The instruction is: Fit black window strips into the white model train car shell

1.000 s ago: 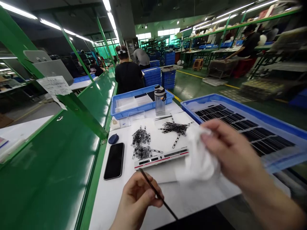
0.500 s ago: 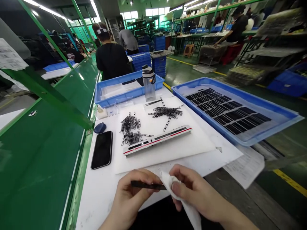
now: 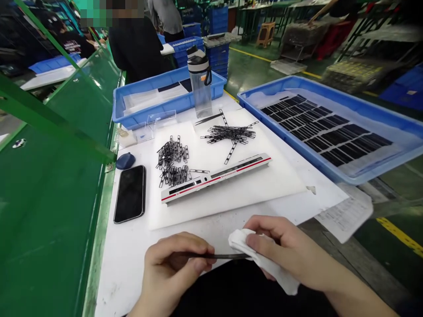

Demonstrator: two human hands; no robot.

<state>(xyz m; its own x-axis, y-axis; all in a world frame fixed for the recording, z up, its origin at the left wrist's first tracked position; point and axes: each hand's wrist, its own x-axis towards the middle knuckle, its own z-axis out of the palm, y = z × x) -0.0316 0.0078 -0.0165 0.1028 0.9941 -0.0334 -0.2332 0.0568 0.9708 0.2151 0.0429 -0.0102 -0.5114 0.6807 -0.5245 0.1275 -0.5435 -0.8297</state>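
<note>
A thin black strip (image 3: 228,256) is pinched between the thumb and fingers of my left hand (image 3: 178,264). My right hand (image 3: 280,251) grips a white cloth (image 3: 277,270) folded around the strip's right end. Both hands are above the near edge of the table. Beyond them, on a white foam sheet (image 3: 244,198), lies a white model train car body (image 3: 218,177) with a red stripe and dark windows. Behind it are two heaps of black frame-like strips, a left pile (image 3: 173,158) and a right pile (image 3: 229,133). Tweezers (image 3: 209,118) lie behind the right pile.
A phone (image 3: 130,193) and a dark blue round item (image 3: 125,160) lie at the left. A water bottle (image 3: 200,83) stands before a blue tray (image 3: 132,119). Another blue tray (image 3: 357,176) at the right holds rows of black strips. A person in black (image 3: 135,48) is ahead.
My right hand and the cloth have moved right along the black strip, so more of it shows between my hands. The view has tilted down.
</note>
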